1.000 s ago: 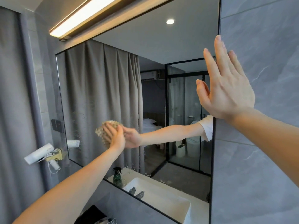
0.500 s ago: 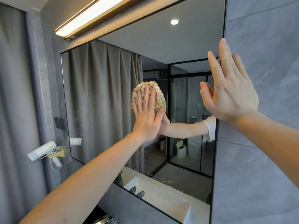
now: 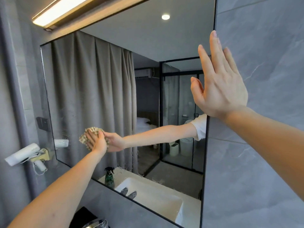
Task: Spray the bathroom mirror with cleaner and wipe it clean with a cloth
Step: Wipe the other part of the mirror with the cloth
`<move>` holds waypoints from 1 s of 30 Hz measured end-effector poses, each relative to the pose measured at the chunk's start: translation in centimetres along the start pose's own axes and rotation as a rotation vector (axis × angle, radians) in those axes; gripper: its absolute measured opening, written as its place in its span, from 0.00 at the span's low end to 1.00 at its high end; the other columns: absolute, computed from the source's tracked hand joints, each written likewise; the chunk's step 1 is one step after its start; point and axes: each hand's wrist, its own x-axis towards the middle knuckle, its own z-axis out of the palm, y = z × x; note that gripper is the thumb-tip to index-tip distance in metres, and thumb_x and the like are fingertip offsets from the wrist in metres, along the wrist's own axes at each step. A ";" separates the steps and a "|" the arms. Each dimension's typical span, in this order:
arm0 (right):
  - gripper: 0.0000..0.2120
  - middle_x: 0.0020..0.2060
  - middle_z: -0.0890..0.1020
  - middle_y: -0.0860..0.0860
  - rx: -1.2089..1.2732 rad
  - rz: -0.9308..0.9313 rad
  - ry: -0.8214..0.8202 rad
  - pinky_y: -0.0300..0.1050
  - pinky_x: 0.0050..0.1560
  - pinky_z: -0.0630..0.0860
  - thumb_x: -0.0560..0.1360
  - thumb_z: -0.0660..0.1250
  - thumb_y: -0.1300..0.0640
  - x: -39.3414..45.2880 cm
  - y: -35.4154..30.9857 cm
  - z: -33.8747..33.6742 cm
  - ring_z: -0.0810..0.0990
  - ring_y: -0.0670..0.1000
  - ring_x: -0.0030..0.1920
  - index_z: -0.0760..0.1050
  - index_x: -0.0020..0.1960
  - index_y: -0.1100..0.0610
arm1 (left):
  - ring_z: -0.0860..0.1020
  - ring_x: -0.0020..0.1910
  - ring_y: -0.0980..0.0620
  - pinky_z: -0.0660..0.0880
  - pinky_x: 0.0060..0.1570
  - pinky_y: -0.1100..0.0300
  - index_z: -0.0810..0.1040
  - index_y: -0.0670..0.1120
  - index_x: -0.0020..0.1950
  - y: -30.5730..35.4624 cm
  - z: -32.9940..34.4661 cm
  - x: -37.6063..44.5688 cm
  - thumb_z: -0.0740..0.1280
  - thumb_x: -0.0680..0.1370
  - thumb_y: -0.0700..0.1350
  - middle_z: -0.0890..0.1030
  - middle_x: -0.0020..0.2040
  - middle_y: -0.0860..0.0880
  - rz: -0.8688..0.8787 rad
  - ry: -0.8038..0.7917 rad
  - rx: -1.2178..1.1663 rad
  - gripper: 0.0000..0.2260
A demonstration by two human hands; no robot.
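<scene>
Left hand (image 3: 97, 142) flat on cloth (image 3: 89, 134), mostly hidden; right hand (image 3: 220, 89) spread across mirror (image 3: 98, 88) edge.

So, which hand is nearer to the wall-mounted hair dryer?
Left. The left hand presses the cloth on the mirror, a little right of the hair dryer. The right hand rests flat at the mirror's far right edge.

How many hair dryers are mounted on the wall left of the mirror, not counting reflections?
1: the hair dryer sits in its holder on the wall left of the mirror; its white tip reflects in the glass.
</scene>
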 end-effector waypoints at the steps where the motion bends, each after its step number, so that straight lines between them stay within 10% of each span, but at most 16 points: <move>1: 0.33 0.85 0.49 0.65 -0.001 0.000 0.000 0.59 0.85 0.50 0.83 0.59 0.53 0.0 0.0 0.0 0.53 0.63 0.85 0.56 0.84 0.65 | 0.37 0.85 0.46 0.36 0.83 0.47 0.40 0.50 0.86 -1.2 0.2 -0.9 0.48 0.89 0.59 0.39 0.87 0.51 -0.033 0.000 0.000 0.30; 9: 0.33 0.85 0.49 0.65 0.003 0.001 -0.010 0.59 0.85 0.50 0.83 0.60 0.53 -0.1 0.0 -0.1 0.52 0.64 0.85 0.56 0.84 0.64 | 0.34 0.84 0.43 0.36 0.82 0.43 0.36 0.50 0.86 -2.5 2.6 -8.9 0.48 0.88 0.62 0.34 0.86 0.51 -0.064 -0.123 -0.028 0.33; 20: 0.33 0.85 0.48 0.65 0.001 0.010 -0.029 0.59 0.85 0.50 0.83 0.59 0.53 -0.1 -0.1 -0.4 0.52 0.63 0.85 0.55 0.84 0.64 | 0.31 0.83 0.39 0.35 0.81 0.34 0.30 0.48 0.84 3.6 6.5 -19.4 0.39 0.85 0.64 0.31 0.85 0.45 0.980 -0.162 0.534 0.35; 26: 0.32 0.85 0.49 0.65 0.002 0.010 -0.026 0.60 0.85 0.50 0.84 0.58 0.53 -0.1 -0.2 -0.4 0.52 0.63 0.85 0.55 0.84 0.64 | 0.37 0.85 0.39 0.42 0.81 0.32 0.40 0.47 0.87 2.7 5.5 -16.3 0.42 0.86 0.63 0.39 0.87 0.45 1.091 -0.149 0.537 0.33; 30: 0.33 0.85 0.48 0.65 -0.004 0.013 -0.026 0.58 0.85 0.50 0.83 0.58 0.53 -0.2 -0.1 -0.3 0.52 0.63 0.86 0.55 0.84 0.64 | 0.33 0.84 0.44 0.38 0.82 0.37 0.35 0.48 0.86 4.0 3.4 -10.4 0.44 0.83 0.61 0.34 0.86 0.47 0.794 -0.064 0.426 0.35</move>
